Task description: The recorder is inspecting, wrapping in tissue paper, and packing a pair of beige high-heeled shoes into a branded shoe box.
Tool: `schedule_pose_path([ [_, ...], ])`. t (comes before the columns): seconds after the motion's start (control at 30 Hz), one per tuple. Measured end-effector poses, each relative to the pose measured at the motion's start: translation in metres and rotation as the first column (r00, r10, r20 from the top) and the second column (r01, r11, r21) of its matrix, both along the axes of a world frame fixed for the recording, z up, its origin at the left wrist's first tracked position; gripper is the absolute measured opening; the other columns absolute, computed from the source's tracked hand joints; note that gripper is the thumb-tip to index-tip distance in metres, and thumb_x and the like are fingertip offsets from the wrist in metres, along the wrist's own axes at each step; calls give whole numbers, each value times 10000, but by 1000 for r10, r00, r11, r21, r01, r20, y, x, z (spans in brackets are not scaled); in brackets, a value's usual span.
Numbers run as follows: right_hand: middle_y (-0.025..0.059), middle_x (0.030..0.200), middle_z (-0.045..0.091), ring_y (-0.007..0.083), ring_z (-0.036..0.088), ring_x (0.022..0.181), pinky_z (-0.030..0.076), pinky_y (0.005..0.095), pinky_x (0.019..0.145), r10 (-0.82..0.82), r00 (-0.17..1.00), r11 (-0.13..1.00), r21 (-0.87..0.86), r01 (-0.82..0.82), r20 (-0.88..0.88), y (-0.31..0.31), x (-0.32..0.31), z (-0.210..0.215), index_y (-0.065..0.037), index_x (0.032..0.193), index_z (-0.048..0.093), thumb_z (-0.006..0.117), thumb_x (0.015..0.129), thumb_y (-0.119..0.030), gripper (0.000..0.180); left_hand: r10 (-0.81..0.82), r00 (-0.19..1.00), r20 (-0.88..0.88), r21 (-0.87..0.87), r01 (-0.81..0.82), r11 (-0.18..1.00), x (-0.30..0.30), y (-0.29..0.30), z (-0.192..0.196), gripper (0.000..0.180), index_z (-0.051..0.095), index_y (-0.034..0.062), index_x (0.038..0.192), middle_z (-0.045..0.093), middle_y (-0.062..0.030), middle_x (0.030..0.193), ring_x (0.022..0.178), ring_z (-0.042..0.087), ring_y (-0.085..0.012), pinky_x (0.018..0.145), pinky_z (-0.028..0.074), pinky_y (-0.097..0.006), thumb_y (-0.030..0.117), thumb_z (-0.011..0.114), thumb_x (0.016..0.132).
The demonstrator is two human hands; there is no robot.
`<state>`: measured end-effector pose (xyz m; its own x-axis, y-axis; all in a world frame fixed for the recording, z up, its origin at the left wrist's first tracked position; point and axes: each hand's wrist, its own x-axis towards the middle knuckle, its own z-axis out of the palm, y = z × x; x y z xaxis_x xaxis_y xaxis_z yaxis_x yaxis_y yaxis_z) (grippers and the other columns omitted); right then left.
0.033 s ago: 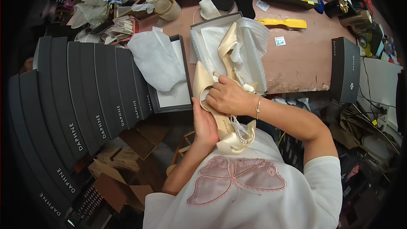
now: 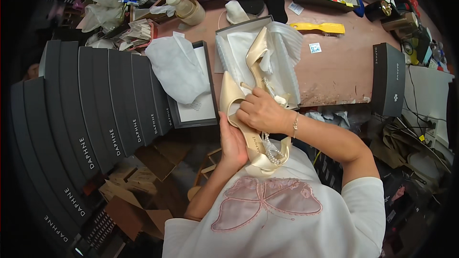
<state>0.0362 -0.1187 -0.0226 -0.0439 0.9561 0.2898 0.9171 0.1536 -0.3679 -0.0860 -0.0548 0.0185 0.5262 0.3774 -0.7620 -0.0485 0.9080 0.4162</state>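
Note:
A cream satin pointed-toe shoe [image 2: 233, 89] is held over the table's near edge, its toe pointing away from me. It has a pearl strap [image 2: 273, 156] and a satin bow at the heel end. My left hand [image 2: 233, 141] cups the shoe from its left side and underneath. Curled fingers of my right hand [image 2: 264, 110] reach into the opening behind the toe; whatever they pinch is hidden. Just beyond, the matching shoe [image 2: 258, 50] lies on its side in an open shoebox [image 2: 292, 79] lined with white tissue paper.
A dark box lid [image 2: 210, 74] with white padding [image 2: 177, 67] lies left of the shoebox. Dark shoeboxes [image 2: 95, 110] stand in a row at left; another box [image 2: 388, 80] is at right. A yellow brush [image 2: 318, 28] and a bottle [image 2: 189, 10] sit farther back.
The held shoe and my right hand have shifted slightly toward me and to the right. My right fingers stay inside the shoe's opening, and my left hand still supports it.

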Motion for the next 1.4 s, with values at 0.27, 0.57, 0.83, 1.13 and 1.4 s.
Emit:
schedule_pose_path([
  [0.27, 11, 787, 547, 185, 541, 803, 393, 317, 714, -8, 991, 996, -85, 19, 131, -7, 13, 7, -96, 827, 559, 578, 738, -200, 138, -76, 991, 107, -144, 91, 985, 9, -17, -14, 596, 462, 153, 1245, 573, -52, 1095, 942, 576, -202, 755, 487, -368, 632, 273, 946],
  [0.57, 59, 708, 508, 261, 509, 692, 394, 388, 623, 145, 988, 982, 131, -136, -57, -48, 21, 57, -94, 701, 540, 711, 581, -128, 211, 154, 986, 67, -138, -144, 980, 13, -50, -33, 583, 556, 148, 1141, 592, -31, 964, 748, 587, -148, 638, 512, -310, 658, 427, 892],
  [0.83, 161, 841, 580, 333, 561, 851, 453, 413, 752, -287, 952, 957, -19, 291, 108, -61, 64, 20, -26, 907, 609, 667, 686, -18, 229, 141, 989, 39, -61, -138, 989, -47, -62, -66, 922, 500, 128, 1277, 559, -42, 1040, 816, 570, -165, 675, 551, -386, 861, 355, 737],
  [1.13, 226, 932, 580, 400, 539, 911, 401, 456, 894, 8, 891, 999, -25, -22, -454, -15, -81, 28, 10, 1103, 576, 519, 860, -299, 397, 230, 973, 34, -58, -228, 972, -63, -40, -72, 855, 535, 105, 1212, 597, -90, 1103, 1009, 576, -220, 865, 475, -406, 811, 496, 731],
  [1.4, 229, 885, 555, 368, 537, 935, 120, 628, 1071, -80, 920, 968, -249, -20, -384, 4, -124, 23, 65, 830, 557, 387, 948, -518, 619, 117, 961, 252, -74, -101, 992, -120, -36, -23, 728, 338, 110, 1398, 433, -75, 1383, 1254, 446, -227, 1044, 380, -415, 658, 307, 920],
])
